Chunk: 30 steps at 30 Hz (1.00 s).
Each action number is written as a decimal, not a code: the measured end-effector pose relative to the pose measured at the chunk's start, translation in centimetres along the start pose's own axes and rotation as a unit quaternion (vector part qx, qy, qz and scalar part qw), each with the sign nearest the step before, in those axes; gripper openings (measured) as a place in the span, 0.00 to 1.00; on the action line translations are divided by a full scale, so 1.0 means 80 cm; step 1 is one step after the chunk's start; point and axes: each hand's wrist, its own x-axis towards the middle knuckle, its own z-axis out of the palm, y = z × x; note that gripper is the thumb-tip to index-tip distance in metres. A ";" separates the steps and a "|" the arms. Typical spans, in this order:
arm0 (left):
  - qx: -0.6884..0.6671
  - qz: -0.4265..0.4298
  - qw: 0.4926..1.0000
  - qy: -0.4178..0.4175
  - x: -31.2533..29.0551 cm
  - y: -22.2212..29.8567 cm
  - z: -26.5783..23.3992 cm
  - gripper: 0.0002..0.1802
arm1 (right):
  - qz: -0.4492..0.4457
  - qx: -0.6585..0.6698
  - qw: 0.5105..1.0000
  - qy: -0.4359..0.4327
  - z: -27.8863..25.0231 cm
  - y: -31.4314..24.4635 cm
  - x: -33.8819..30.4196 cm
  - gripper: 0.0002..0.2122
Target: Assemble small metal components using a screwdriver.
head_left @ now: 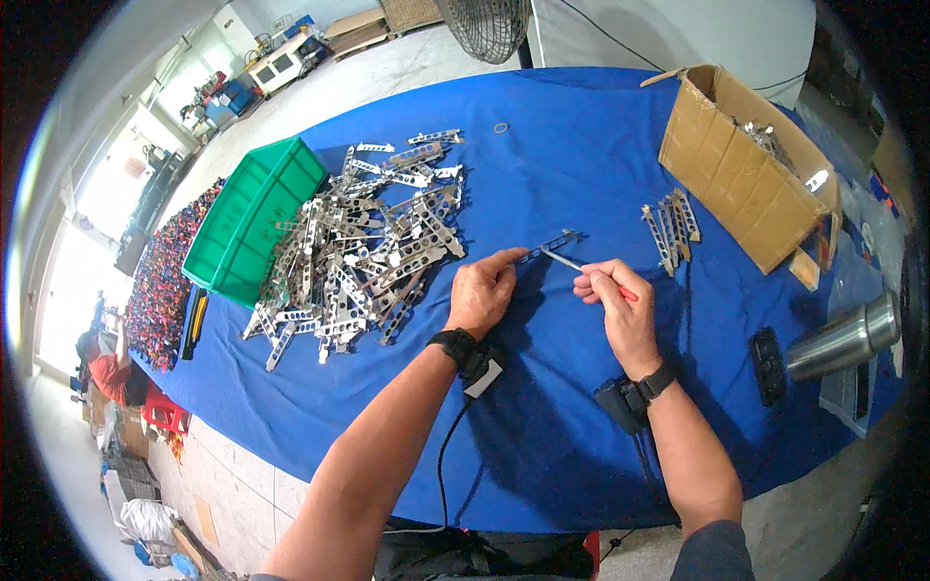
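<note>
On the blue cloth in front of me lies a narrow metal strip with a row of holes (560, 240). My left hand (481, 292) presses its near left end down with the fingertips, index finger reaching forward and the others curled. In my right hand (620, 312) is a slim tool with a red handle and a pale, straight shaft (567, 260). The tool's tip meets the strip, near its middle; its exact kind is too small to tell. A large heap of similar perforated metal strips (354, 254) spreads to the left. Several more lie side by side (670, 229) at right.
A green plastic bin (254, 218) lies tipped beside the heap. At right stand an open cardboard box (741, 169) with metal pieces in it, a steel flask (843, 337) and a black object (767, 366). A small ring (501, 128) lies at the back. Cables trail from both wrists.
</note>
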 end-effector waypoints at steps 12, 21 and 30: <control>-0.007 0.007 1.000 0.008 0.000 -0.002 0.001 0.16 | 0.002 0.061 0.998 0.006 0.001 0.002 0.001 0.11; 0.010 -0.017 1.000 -0.009 0.000 0.004 -0.002 0.16 | -0.005 0.043 0.999 -0.003 0.000 0.002 0.002 0.11; 0.006 -0.020 1.000 -0.009 0.000 0.004 -0.002 0.16 | -0.001 0.011 1.000 -0.011 -0.004 0.004 0.002 0.10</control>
